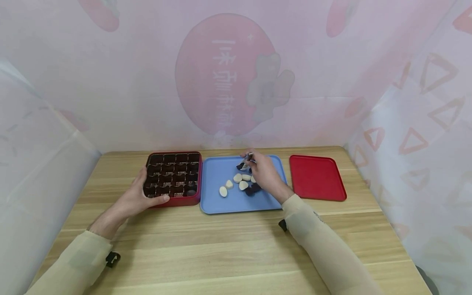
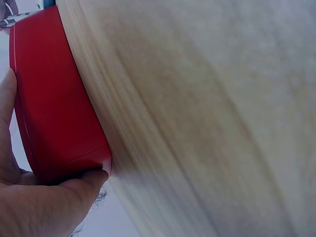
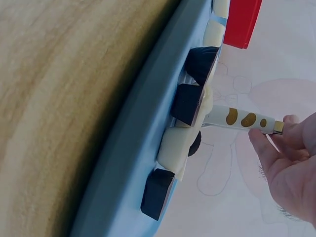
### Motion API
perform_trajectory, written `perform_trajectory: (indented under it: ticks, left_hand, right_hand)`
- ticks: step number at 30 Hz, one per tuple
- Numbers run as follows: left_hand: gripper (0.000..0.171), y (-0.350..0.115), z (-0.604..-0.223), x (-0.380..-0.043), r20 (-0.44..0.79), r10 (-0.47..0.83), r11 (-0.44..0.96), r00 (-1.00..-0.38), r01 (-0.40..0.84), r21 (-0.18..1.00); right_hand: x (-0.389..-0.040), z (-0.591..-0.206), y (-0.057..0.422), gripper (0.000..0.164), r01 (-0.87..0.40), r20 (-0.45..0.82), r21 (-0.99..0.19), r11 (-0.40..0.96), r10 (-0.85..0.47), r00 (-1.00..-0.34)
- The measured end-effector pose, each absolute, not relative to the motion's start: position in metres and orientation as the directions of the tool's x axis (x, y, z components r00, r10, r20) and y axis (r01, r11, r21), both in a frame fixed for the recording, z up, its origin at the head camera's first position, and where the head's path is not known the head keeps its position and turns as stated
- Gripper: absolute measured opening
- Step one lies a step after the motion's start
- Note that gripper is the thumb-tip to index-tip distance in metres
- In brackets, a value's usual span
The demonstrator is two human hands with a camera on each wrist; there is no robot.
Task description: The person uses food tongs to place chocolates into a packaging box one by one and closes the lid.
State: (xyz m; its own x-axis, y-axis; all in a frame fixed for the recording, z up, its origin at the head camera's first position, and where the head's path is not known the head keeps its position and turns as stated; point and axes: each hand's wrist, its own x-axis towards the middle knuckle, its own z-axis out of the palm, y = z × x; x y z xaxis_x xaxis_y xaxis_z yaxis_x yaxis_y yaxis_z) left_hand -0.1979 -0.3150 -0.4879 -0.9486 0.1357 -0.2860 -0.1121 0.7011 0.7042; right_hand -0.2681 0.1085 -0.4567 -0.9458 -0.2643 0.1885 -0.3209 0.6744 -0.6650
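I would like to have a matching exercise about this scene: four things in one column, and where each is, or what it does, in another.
Things:
1. box
2. blue tray
3. red tray
4. tool

Places and states:
A. held in the right hand
B. rightmost of the four in the head view
C. gripped by the left hand
D. bears pale pieces and dark pieces

Pairs: 1-C, 2-D, 3-B, 4-A

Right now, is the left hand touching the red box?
Touching. In the left wrist view, the left hand holds the red box, thumb against its side.
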Motion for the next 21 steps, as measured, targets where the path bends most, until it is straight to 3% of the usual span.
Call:
perform_trajectory:
  ticks: [21]
  left_hand:
    - [0.148, -0.316, -0.490, -0.199, -0.296, 0.135, 0.695, -0.946, -0.122, 0.709]
  right_hand:
    - [-0.269, -0.446, 0.093, 0.017, -0.339, 0.231, -0.645, 0.685, -0.248, -0.941]
